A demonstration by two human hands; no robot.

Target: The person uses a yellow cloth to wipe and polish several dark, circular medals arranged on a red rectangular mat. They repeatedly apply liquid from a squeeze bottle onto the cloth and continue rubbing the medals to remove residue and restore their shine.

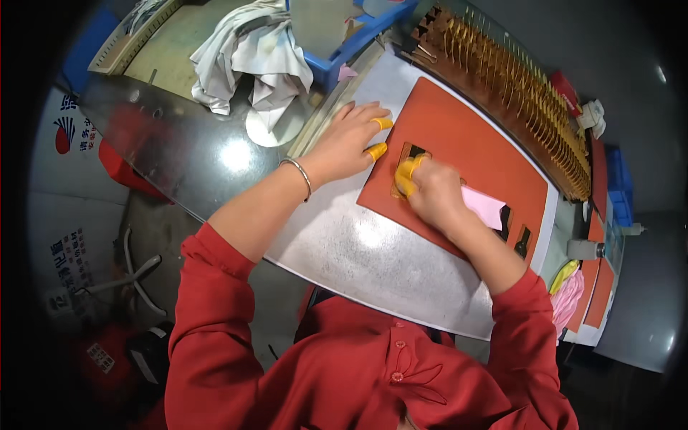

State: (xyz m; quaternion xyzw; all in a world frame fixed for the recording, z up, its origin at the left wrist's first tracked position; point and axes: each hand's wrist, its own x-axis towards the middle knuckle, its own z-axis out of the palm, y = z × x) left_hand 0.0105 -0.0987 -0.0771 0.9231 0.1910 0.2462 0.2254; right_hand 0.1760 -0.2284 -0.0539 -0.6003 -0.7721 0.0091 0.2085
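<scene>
An orange sheet [459,107] lies at a slant on the pale work surface. Along its left edge my left hand [347,140] rests with fingers stretched out, yellow finger cots on two of them. My right hand [433,188], also wearing yellow finger cots, has its fingers drawn together and pressed down at a small flat brown-and-black piece [414,150] on the sheet. Whatever is between those fingertips is hidden. Beside the right wrist sits a pink slip [486,206] with a black part at its end. A dark bottle-shaped piece [522,242] lies nearer the sheet's right corner.
Beyond the sheet stands a long rack of gold-coloured strands [516,100], with a black binder clip [418,51] near its left end. White cloths [247,57] are heaped beside a blue crate [330,70]. A grey bottle [586,249] and pink cloth [570,294] are at right.
</scene>
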